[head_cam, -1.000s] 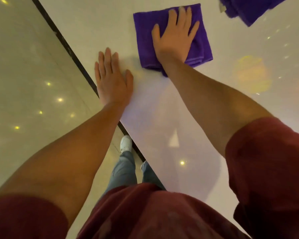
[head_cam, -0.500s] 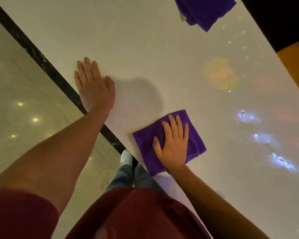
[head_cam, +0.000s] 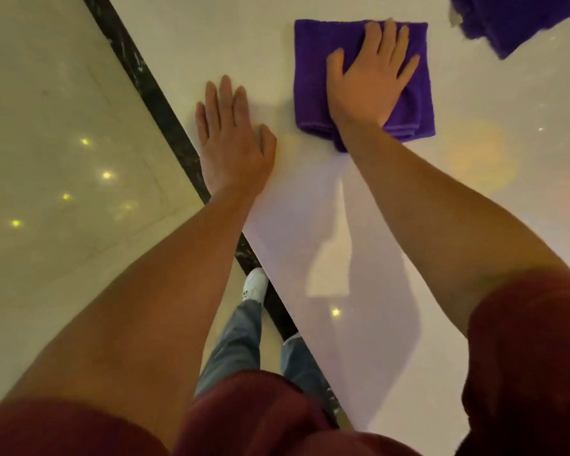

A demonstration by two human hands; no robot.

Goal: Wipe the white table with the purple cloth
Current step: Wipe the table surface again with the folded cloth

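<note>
A folded purple cloth [head_cam: 313, 70] lies flat on the glossy white table [head_cam: 359, 241], far from my body. My right hand [head_cam: 371, 80] presses down on the cloth with the palm flat and the fingers spread. My left hand [head_cam: 232, 143] rests flat on the bare table near its left edge, fingers together, holding nothing. The two hands are a short gap apart.
A second purple cloth [head_cam: 514, 21] lies bunched at the top right of the table. A black strip [head_cam: 152, 93] runs along the table's left edge, with shiny beige floor [head_cam: 46, 126] beyond it. My legs and a white shoe [head_cam: 254, 284] stand beside that edge.
My right hand has pushed the cloth away from my body, from close to the near edge out to arm's length. My left hand stays planted on the table.
</note>
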